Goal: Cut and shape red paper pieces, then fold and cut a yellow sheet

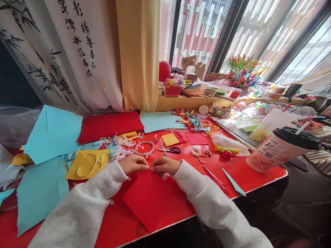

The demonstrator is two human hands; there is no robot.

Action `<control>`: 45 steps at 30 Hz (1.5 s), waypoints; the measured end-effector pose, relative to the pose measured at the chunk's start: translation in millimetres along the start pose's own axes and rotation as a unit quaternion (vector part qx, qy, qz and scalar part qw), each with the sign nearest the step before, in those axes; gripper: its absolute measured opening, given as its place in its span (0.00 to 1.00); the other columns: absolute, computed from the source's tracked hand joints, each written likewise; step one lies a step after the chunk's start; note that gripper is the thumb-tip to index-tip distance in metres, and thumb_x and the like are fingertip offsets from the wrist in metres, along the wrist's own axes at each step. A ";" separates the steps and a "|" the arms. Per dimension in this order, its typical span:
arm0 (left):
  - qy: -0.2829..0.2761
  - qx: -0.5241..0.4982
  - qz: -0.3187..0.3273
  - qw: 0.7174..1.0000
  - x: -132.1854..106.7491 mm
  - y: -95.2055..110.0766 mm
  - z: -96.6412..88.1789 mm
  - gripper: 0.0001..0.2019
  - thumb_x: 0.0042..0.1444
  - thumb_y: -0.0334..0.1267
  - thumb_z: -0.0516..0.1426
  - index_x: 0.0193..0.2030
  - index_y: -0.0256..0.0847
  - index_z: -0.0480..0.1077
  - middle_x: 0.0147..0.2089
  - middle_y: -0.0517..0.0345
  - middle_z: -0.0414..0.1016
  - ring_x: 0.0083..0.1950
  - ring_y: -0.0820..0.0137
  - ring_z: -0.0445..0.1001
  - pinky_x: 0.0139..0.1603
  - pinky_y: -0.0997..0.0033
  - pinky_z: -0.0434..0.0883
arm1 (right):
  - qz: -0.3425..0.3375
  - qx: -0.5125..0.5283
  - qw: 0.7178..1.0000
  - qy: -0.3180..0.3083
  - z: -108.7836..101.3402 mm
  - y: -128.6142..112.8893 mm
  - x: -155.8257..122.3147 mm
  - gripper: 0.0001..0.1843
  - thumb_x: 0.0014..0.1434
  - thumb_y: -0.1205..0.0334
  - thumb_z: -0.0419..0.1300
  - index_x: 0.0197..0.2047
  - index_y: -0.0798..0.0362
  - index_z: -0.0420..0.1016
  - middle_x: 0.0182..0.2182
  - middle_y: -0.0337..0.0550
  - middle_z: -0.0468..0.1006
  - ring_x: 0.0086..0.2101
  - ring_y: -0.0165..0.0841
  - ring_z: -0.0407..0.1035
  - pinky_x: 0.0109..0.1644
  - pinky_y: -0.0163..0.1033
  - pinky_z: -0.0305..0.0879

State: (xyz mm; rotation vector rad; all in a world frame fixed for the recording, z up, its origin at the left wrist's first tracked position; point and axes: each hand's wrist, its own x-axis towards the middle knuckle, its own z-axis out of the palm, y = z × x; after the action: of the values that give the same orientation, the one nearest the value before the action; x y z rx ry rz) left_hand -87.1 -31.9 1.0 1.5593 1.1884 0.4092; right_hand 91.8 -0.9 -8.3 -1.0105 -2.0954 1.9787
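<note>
Head view here, and everything hangs on one corner. Left hand (133,164) and right hand (165,166) meet fingertip to fingertip, each closed in a narrow pinch at the top corner of a red paper square (150,199). The tips overlap the corner, so I can't tell exactly what each finger grips, or whether the sheet is folded double.

The square lies at 6 o'clock from the hands, turned like a diamond, and its longer diagonal runs roughly 12 to 6, toward the near edge of the red table (124,224). Neither hand is clearly nearer: left comes in from about 9 o'clock, right from about 3, and they're basically tied at that corner.

Going outward: a ring-shaped tape roll (144,154) sits just shy of 12, with black-handled scissors (176,150) near it at about 1, blades partly spread. A yellow glue stick (227,149) is between 2 and 3. Over at 9 there's a yellow paper square (74,165) with curled white strips on it. Farther off, a red card stack (111,125) lies between 10 and 11, and a black-lidded drink cup (271,148) leans well out at 3.
</note>
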 end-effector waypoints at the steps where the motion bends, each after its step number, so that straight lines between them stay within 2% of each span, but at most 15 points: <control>1: 0.004 -0.001 0.000 1.000 0.6 -0.1 0.4 0.18 0.38 0.50 0.57 0.27 0.34 0.66 0.21 0.64 0.62 0.25 0.76 0.62 0.24 0.76 0.62 | -0.002 -0.007 1.000 0.004 0.1 0.1 0.1 0.11 0.48 0.57 0.58 0.26 0.57 0.64 0.14 0.31 0.62 0.16 0.21 0.59 0.21 0.28 0.58; 5: 0.009 -0.018 0.001 1.000 1.5 0.4 4.0 0.18 0.37 0.48 0.58 0.28 0.34 0.65 0.23 0.64 0.63 0.25 0.77 0.61 0.25 0.76 0.62 | -0.025 -0.007 0.999 0.023 0.5 2.9 1.2 0.18 0.48 0.49 0.55 0.22 0.57 0.61 0.14 0.31 0.60 0.16 0.20 0.57 0.20 0.27 0.56; 8: 0.008 -0.021 0.005 1.000 1.9 -0.4 6.0 0.16 0.37 0.47 0.58 0.27 0.35 0.64 0.23 0.65 0.62 0.25 0.77 0.61 0.24 0.76 0.62 | -0.024 0.002 1.000 0.018 1.1 5.4 2.3 0.20 0.47 0.47 0.55 0.21 0.56 0.60 0.14 0.31 0.59 0.16 0.20 0.57 0.19 0.28 0.56; 13: -0.003 -0.025 -0.016 1.000 3.4 -4.8 8.8 0.17 0.34 0.46 0.59 0.27 0.35 0.62 0.23 0.64 0.62 0.25 0.76 0.61 0.23 0.75 0.62 | -0.007 -0.031 0.999 0.017 2.6 6.1 3.6 0.18 0.47 0.49 0.56 0.22 0.56 0.60 0.13 0.31 0.61 0.15 0.21 0.58 0.19 0.28 0.56; 19: 0.000 -0.020 -0.031 0.999 2.8 -4.9 9.5 0.20 0.35 0.47 0.59 0.33 0.36 0.61 0.22 0.66 0.62 0.23 0.75 0.63 0.23 0.73 0.63 | -0.099 -0.175 0.977 0.075 2.2 6.3 4.3 0.10 0.52 0.58 0.53 0.26 0.58 0.66 0.16 0.32 0.59 0.18 0.21 0.54 0.21 0.28 0.51; 22: -0.009 0.023 -0.018 1.000 1.1 -2.3 7.5 0.17 0.39 0.49 0.56 0.28 0.34 0.64 0.20 0.64 0.62 0.22 0.76 0.62 0.24 0.74 0.61 | -0.114 -0.216 0.965 0.096 1.7 6.3 2.4 0.10 0.53 0.60 0.51 0.27 0.58 0.66 0.17 0.32 0.60 0.20 0.21 0.55 0.23 0.28 0.51; 25: -0.004 0.029 0.004 1.000 0.1 -1.1 6.6 0.16 0.40 0.49 0.55 0.23 0.35 0.64 0.19 0.65 0.61 0.22 0.77 0.61 0.25 0.75 0.59 | -0.118 -0.222 0.963 0.095 1.6 6.4 0.0 0.15 0.54 0.54 0.50 0.25 0.58 0.65 0.17 0.33 0.60 0.20 0.21 0.56 0.23 0.28 0.53; 28: -0.001 0.031 -0.014 0.999 0.1 -1.5 7.6 0.15 0.39 0.48 0.56 0.24 0.35 0.63 0.19 0.65 0.61 0.22 0.77 0.60 0.24 0.76 0.58 | -0.090 -0.186 0.976 0.073 2.6 6.0 -1.5 0.21 0.52 0.46 0.48 0.22 0.57 0.61 0.15 0.33 0.60 0.17 0.21 0.57 0.20 0.28 0.54; 30: -0.001 0.036 -0.033 0.999 0.0 -1.6 8.9 0.15 0.38 0.48 0.56 0.24 0.36 0.63 0.19 0.66 0.60 0.21 0.77 0.59 0.22 0.76 0.57 | -0.071 -0.161 0.983 0.057 4.0 5.0 -1.8 0.22 0.51 0.44 0.50 0.21 0.56 0.60 0.14 0.32 0.60 0.15 0.21 0.57 0.18 0.27 0.54; 33: -0.014 0.039 -0.044 0.998 -0.3 -0.8 10.8 0.15 0.38 0.47 0.56 0.23 0.36 0.62 0.18 0.66 0.59 0.20 0.78 0.59 0.21 0.76 0.56 | -0.041 -0.122 0.991 0.040 6.1 3.3 -1.3 0.19 0.49 0.47 0.54 0.22 0.56 0.60 0.13 0.31 0.60 0.14 0.21 0.58 0.17 0.27 0.56; 39: -0.039 0.078 -0.063 0.994 1.2 -4.8 14.4 0.14 0.35 0.47 0.57 0.22 0.37 0.62 0.18 0.65 0.62 0.22 0.75 0.62 0.23 0.76 0.59 | 0.069 -0.056 0.996 -0.012 9.7 2.5 0.8 0.15 0.51 0.53 0.55 0.25 0.58 0.63 0.14 0.31 0.63 0.14 0.20 0.61 0.20 0.27 0.61; 45: -0.044 0.129 -0.067 0.988 -0.5 -6.0 13.6 0.13 0.36 0.46 0.57 0.22 0.37 0.64 0.19 0.63 0.63 0.22 0.74 0.63 0.22 0.76 0.60 | 0.091 -0.005 0.995 -0.043 13.6 2.2 1.5 0.14 0.51 0.55 0.55 0.24 0.59 0.64 0.13 0.31 0.64 0.15 0.22 0.64 0.25 0.30 0.65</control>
State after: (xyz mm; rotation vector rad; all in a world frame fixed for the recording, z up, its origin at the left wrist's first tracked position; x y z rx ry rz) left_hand -79.7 -40.1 -9.0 1.6868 1.3074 0.0981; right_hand 84.8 -11.9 -13.0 -1.1776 -2.1281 2.1333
